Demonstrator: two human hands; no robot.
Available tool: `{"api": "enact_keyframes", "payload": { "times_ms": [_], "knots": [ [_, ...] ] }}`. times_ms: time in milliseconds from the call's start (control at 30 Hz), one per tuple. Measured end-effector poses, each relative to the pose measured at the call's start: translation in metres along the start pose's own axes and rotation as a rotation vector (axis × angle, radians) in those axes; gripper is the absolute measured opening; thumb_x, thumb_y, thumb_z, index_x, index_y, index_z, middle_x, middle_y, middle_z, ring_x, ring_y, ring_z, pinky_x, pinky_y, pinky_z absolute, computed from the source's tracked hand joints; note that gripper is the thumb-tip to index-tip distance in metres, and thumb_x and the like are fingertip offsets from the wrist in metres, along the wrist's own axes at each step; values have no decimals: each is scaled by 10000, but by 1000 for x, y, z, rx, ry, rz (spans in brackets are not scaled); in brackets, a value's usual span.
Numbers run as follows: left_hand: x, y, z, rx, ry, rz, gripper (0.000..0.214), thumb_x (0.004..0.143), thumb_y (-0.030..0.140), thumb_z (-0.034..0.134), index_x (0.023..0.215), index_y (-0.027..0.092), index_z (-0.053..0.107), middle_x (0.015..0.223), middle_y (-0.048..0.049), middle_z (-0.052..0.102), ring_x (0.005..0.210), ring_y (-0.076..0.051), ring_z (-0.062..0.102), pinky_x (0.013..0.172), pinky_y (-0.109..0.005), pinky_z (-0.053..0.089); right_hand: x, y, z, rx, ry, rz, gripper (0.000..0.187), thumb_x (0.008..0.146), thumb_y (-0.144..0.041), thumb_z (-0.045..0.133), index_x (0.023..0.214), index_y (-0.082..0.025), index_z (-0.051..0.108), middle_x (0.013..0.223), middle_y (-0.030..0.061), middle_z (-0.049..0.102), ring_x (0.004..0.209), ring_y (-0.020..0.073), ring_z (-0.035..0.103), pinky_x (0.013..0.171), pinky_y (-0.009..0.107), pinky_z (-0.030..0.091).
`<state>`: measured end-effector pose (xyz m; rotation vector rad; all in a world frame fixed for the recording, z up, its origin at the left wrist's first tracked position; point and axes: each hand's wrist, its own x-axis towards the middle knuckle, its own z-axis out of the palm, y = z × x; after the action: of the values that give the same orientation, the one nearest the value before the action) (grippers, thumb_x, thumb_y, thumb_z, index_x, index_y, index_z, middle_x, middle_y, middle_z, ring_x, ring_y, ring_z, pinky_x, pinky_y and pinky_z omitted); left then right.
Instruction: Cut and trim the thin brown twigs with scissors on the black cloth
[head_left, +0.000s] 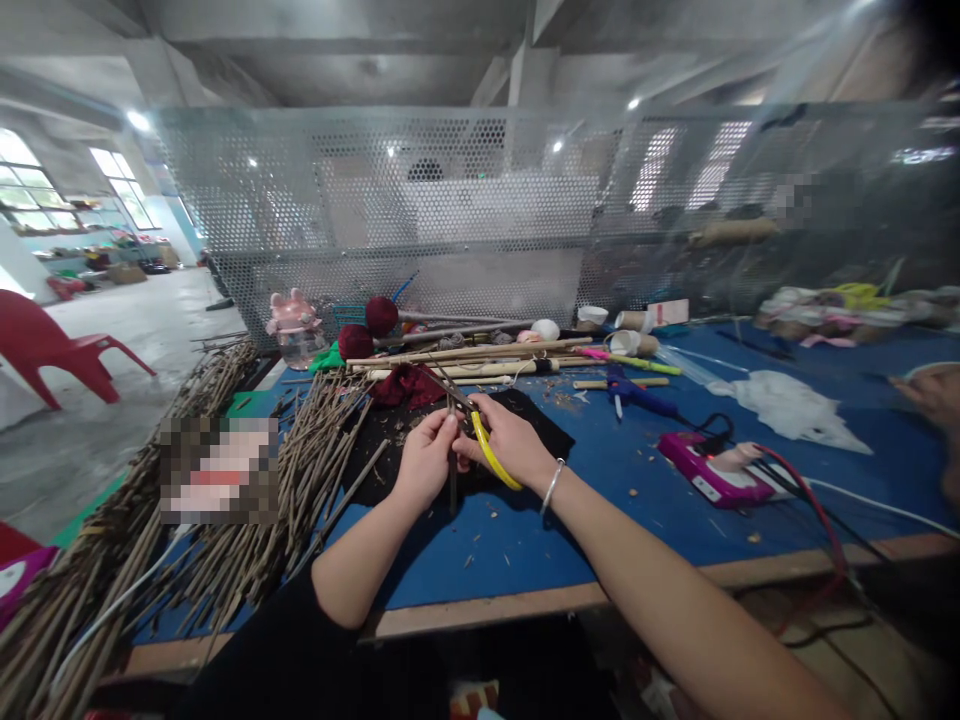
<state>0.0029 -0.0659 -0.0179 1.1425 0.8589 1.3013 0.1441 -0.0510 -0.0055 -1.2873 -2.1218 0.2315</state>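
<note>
My left hand (424, 462) is closed on a thin brown stick (452, 478) that stands nearly upright over a black cloth (397, 445). My right hand (508, 440) grips yellow-handled scissors (491, 452), whose blades point up and left near the stick's top. A bracelet sits on my right wrist. Both hands meet above the blue table (615, 500).
A large heap of brown sticks (225, 520) covers the table's left end. Dark red yarn balls (369, 328), long poles (480, 358), a blue glue gun (637, 395), a purple device (712, 478) with cables and white cloth (787, 405) lie behind and right. Another person's hand (934, 395) shows at far right.
</note>
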Motion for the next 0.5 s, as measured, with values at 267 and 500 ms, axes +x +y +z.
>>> {"api": "enact_keyframes", "payload": {
  "times_ms": [267,500],
  "knots": [
    [0,0,0,76,25,2,372,731,481,580,914,157,576,491,64,467,395,-76,450,385,-198,424,4,7,-2,-34,19,-59,628,713,-496,624,1206,-149,448,1134,144,550,1047,253,519,855,365,425],
    [-1,-2,-2,142,5,31,346,765,472,550,924,169,597,435,71,429,343,-63,376,345,-176,327,4,9,-9,-114,0,3,614,678,-509,661,1191,-217,492,1067,96,611,911,239,593,746,320,436]
  ]
}}
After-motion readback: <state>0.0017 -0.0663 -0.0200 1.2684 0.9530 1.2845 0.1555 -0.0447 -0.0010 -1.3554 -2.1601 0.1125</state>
